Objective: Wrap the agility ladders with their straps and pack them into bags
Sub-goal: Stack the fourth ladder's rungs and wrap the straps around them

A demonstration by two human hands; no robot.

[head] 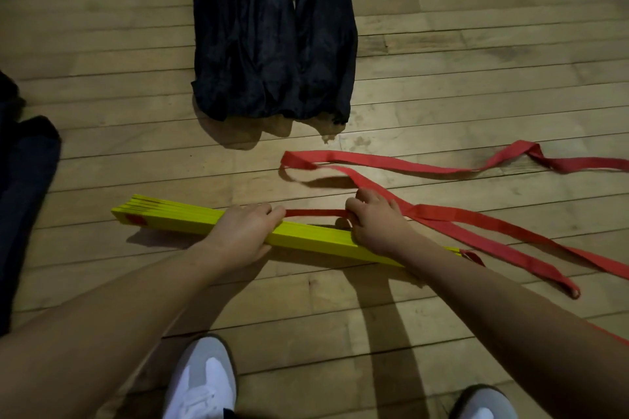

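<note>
My left hand (243, 233) grips the stacked yellow ladder rungs (177, 219) on the wooden floor (442, 54). My right hand (376, 223) pinches the red strap (442, 216) against them, near dark bags (272, 44).

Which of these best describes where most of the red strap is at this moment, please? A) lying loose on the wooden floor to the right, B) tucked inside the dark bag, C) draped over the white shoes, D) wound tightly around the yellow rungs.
A: the red strap trails in loose loops over the wooden floor, and only a short stretch runs between the hands along the yellow rungs.
</note>
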